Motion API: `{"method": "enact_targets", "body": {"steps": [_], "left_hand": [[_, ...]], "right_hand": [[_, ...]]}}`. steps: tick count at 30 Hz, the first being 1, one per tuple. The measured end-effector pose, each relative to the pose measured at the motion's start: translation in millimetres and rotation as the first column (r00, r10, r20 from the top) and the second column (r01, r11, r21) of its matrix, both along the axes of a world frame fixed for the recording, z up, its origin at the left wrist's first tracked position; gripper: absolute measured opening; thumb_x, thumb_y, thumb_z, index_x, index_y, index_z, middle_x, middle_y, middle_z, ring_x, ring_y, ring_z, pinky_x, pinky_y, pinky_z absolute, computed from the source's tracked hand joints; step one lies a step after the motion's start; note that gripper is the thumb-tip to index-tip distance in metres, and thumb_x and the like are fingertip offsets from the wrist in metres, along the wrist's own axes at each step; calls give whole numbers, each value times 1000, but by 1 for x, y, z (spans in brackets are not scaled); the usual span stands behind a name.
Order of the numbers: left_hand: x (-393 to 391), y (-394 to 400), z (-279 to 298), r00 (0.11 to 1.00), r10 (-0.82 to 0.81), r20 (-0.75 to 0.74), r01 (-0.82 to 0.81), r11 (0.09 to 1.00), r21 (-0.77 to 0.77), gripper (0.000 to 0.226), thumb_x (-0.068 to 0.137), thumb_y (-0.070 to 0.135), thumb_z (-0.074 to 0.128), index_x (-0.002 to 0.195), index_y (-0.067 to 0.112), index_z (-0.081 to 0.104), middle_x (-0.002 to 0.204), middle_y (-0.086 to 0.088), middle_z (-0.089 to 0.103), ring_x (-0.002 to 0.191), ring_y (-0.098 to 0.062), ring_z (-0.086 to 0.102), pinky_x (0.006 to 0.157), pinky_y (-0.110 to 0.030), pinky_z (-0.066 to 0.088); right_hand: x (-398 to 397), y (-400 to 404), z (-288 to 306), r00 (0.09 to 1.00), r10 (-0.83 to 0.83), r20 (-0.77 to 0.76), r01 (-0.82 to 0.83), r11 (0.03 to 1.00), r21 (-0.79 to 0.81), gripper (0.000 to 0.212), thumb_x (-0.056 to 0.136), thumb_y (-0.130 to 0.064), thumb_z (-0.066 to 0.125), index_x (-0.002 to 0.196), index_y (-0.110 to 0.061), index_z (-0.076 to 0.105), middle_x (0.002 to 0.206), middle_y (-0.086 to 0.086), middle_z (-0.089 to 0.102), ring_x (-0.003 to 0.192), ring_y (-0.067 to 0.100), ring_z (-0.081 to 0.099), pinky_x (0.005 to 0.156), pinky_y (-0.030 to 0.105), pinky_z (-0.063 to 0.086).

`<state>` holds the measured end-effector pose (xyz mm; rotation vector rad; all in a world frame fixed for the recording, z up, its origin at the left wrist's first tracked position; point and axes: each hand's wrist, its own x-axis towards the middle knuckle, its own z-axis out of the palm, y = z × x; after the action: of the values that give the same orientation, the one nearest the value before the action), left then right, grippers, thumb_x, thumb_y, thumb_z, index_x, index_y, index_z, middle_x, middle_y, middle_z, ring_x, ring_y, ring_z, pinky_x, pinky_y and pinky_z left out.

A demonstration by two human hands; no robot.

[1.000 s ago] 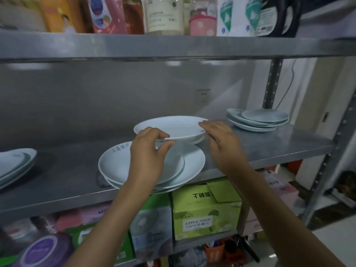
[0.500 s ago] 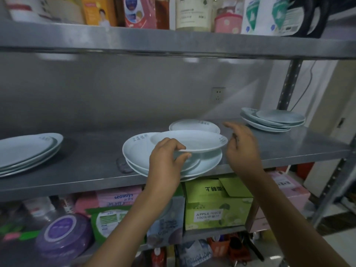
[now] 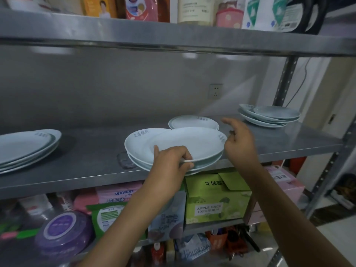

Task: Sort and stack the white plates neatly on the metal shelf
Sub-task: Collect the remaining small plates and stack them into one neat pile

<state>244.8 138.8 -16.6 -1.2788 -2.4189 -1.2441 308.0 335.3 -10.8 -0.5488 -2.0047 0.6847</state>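
A white plate [image 3: 189, 143] rests low over the middle stack of white plates [image 3: 138, 143] at the front edge of the metal shelf [image 3: 92, 157]. My left hand [image 3: 171, 162] pinches that plate's near rim. My right hand [image 3: 238, 139] hovers at its right rim with fingers spread, and I cannot tell if it touches. Behind sits a smaller plate [image 3: 193, 122]. More plate stacks lie at the far left [image 3: 25, 147] and far right [image 3: 269, 114].
An upper shelf [image 3: 173, 37] with bottles and packages hangs above. Below the plates are a green juice box [image 3: 215, 199], pink packs and a purple tub [image 3: 63, 232]. A shelf upright [image 3: 285, 79] stands at the right rear, and a wall socket [image 3: 215, 91] behind.
The plate came forward off the rear plates and lowered onto the middle stack. My right hand let go of its rim and opened. The view shifted left.
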Motion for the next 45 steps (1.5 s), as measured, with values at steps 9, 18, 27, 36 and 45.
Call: {"method": "enact_targets", "body": {"steps": [9,18,27,36,45], "left_hand": [[-13,-9,9,996,-81,49,87,986,-144,36,79,61,61,95,29,64,85,22,52,80,6,40,100,-44,37],[-51,6,58,985,-36,-168,7,985,-173,33,98,39,43,118,19,59,121,-3,61,109,-24,54,99,-42,38],[-93,35,76,940,-104,-324,20,967,-254,39,98,35,44,131,13,49,143,-5,46,141,-20,26,112,-46,17],[-117,48,82,933,-133,-333,7,936,-352,46,94,48,44,129,18,48,143,-1,44,144,-17,21,115,-49,17],[-122,54,78,939,-130,-320,13,939,-345,50,93,47,48,137,22,44,147,1,41,144,-16,21,114,-50,20]], "right_hand": [[2,-5,9,1000,-11,7,11,998,59,63,75,16,36,122,-19,59,116,-8,53,113,18,51,99,34,43],[-10,4,34,998,24,65,-34,988,150,48,84,5,39,122,-17,59,118,5,62,99,28,60,89,37,50],[-57,63,41,944,114,311,-146,986,82,37,90,2,45,116,-17,64,119,2,64,101,15,57,87,23,41],[-93,127,-15,752,321,576,-336,938,-84,24,83,-4,65,106,-10,67,110,3,62,107,16,53,95,26,39],[-115,126,-30,610,-54,791,-367,865,342,15,85,-28,56,95,-21,66,94,0,67,92,25,60,74,32,50]]}}
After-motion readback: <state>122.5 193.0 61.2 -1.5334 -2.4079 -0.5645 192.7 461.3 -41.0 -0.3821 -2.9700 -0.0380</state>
